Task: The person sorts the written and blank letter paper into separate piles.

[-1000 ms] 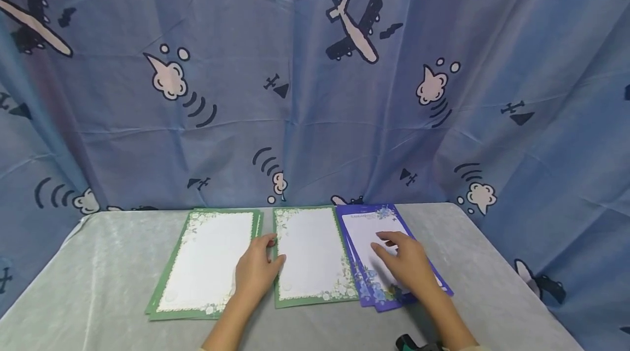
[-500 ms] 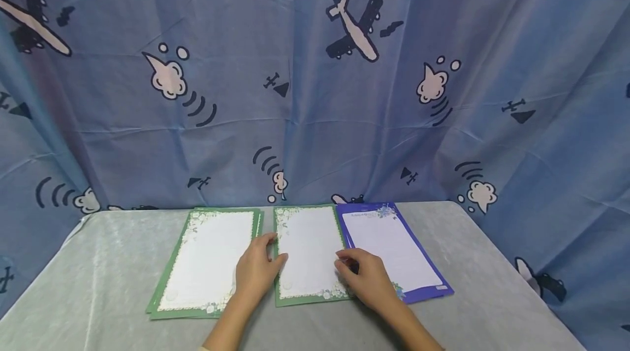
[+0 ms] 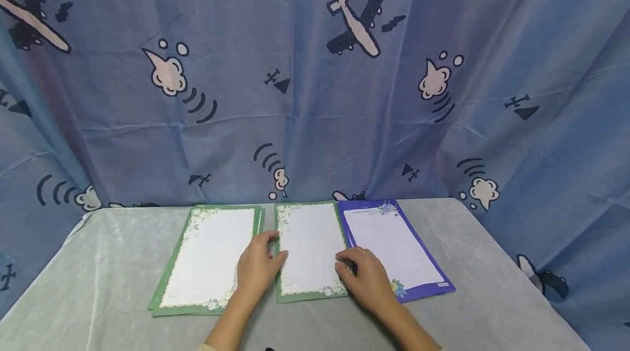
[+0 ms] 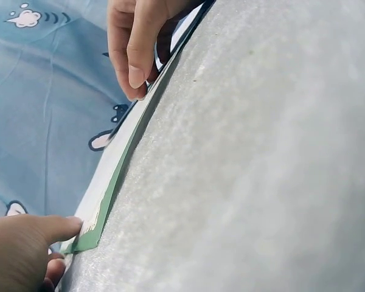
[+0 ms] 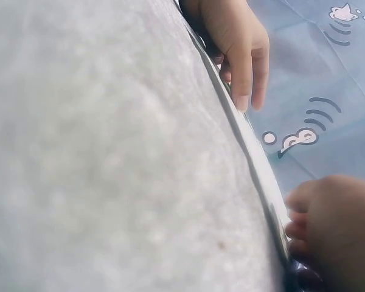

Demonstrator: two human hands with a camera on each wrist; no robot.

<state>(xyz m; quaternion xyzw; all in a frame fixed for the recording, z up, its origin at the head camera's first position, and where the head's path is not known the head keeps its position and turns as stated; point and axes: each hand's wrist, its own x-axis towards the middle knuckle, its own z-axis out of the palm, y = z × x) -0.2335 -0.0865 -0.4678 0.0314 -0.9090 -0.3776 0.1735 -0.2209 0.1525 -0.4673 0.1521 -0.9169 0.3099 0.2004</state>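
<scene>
A sheet with a green flowered border (image 3: 310, 247) lies flat at the middle of the table. At its left edge my left hand (image 3: 257, 266) rests with thumb and fingers apart, the thumb tip (image 4: 72, 226) just over the paper. My right hand (image 3: 366, 277) touches the sheet near its right edge, fingers bent and thumb close to the index finger; whether it pinches the paper cannot be told. Beneath and beyond that hand lie purple-bordered sheets (image 3: 394, 247), slanted, their lower left part hidden by the hand and the green sheet.
More green-bordered sheets (image 3: 211, 258) lie slightly fanned to the left, partly behind the left wrist. A grey cloth (image 3: 492, 296) covers the table. Behind it hangs a blue curtain (image 3: 236, 66) printed with planes and clouds.
The right hand has moved left from above the purple-bordered sheets to the green sheet's right edge. Lower left corners of the purple sheets no longer show. The left hand has barely moved.
</scene>
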